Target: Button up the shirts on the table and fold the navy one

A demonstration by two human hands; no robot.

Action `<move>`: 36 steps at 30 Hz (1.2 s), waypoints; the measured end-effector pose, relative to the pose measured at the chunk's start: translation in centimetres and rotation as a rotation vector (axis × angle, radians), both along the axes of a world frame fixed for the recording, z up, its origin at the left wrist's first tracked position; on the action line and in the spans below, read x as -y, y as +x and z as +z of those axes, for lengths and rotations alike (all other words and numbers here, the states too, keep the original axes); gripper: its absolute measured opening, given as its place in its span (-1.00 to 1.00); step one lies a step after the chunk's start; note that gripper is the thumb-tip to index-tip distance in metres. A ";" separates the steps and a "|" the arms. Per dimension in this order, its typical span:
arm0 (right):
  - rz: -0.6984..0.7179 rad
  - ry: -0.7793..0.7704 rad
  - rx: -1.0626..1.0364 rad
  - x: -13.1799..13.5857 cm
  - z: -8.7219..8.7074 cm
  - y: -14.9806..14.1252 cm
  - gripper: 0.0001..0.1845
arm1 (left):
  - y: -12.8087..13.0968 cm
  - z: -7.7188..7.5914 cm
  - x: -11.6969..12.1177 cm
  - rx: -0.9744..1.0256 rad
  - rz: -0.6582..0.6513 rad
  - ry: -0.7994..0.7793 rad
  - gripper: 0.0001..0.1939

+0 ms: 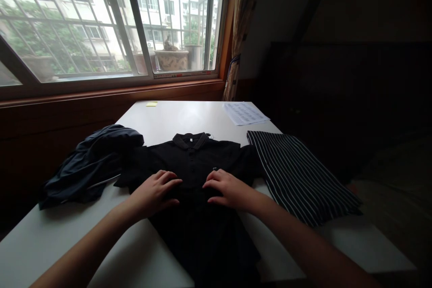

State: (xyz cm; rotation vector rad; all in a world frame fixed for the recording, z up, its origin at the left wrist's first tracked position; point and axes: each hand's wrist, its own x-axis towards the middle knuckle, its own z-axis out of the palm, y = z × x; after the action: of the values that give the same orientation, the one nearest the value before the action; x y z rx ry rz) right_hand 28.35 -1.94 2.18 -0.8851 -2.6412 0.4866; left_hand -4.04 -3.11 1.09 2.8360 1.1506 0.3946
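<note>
A black polo shirt [192, 162] lies front up on the white table, its collar toward the window and its sleeves spread to both sides. The lower part hangs toward me over the near edge. On the left of its chest rests my left hand [157, 191], fingers apart and lying on the cloth. My right hand [229, 189] lies opposite on the right side of the chest, its fingers also spread, near a small light logo. Neither hand grips the fabric.
A crumpled dark blue garment [97, 157] is at the left, touching the shirt's sleeve. Folded striped cloth [300, 175] lies at the right. Printed papers [246, 113] and a yellow sticky note [151, 104] sit on the white table [192, 114] near the window [111, 22].
</note>
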 end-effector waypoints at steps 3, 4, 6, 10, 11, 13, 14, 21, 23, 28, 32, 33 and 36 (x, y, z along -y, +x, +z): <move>-0.016 -0.025 0.028 -0.3 -0.8 -0.4 -0.86 | 0.4 -0.7 -0.1 -0.033 0.042 0.003 -0.67; -0.016 -0.052 0.026 -0.4 -1.0 -0.2 -0.93 | 0.3 -0.8 -0.2 -0.037 0.042 -0.017 -0.74; -0.017 -0.128 0.011 -0.5 -0.9 0.3 -0.99 | 0.2 -0.5 -0.2 -0.016 0.019 -0.092 -0.79; 0.029 -0.356 0.016 0.2 0.0 1.7 -0.93 | 0.4 1.3 0.8 0.114 -0.135 -0.387 -0.81; 0.052 -0.419 0.035 0.5 0.3 2.0 -0.91 | 0.6 1.9 1.1 0.129 -0.184 -0.477 -0.83; 0.085 -0.532 0.082 0.9 0.9 2.5 -0.84 | 1.0 3.0 1.5 0.121 -0.254 -0.606 -0.86; 0.091 -0.573 0.102 1.1 1.2 2.7 -0.81 | 1.2 3.4 1.5 0.114 -0.260 -0.622 -0.85; -0.034 -0.416 -0.068 -0.8 2.3 0.3 -0.83 | 2.4 2.1 -4.0 0.304 0.071 -0.227 -0.79; -0.116 -0.282 -0.159 -2.5 2.0 -1.4 -0.89 | 2.9 0.9 -6.2 0.348 0.138 -0.210 -0.76; -0.265 -0.045 -0.187 -7.2 -0.1 -5.8 -0.83 | 3.9 -1.9 -8.8 0.469 0.295 -0.227 -0.90; -0.225 0.046 -0.096 -9.4 -1.9 -7.7 -0.80 | 3.6 -3.0 -8.3 0.506 0.310 -0.207 -0.92; -0.218 0.058 -0.092 -9.7 -2.3 -7.9 -0.82 | 3.6 -3.2 -8.1 0.512 0.304 -0.197 -0.92; -0.204 0.099 -0.083 -10.0 -3.1 -7.7 -0.86 | 3.7 -3.2 -7.8 0.532 0.272 -0.155 -0.93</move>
State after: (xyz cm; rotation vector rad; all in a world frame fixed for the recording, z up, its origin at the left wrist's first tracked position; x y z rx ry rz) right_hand 20.68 8.03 -0.87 -1.0641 -2.4436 0.3314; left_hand -0.39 4.66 -2.13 2.2360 1.3599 0.9554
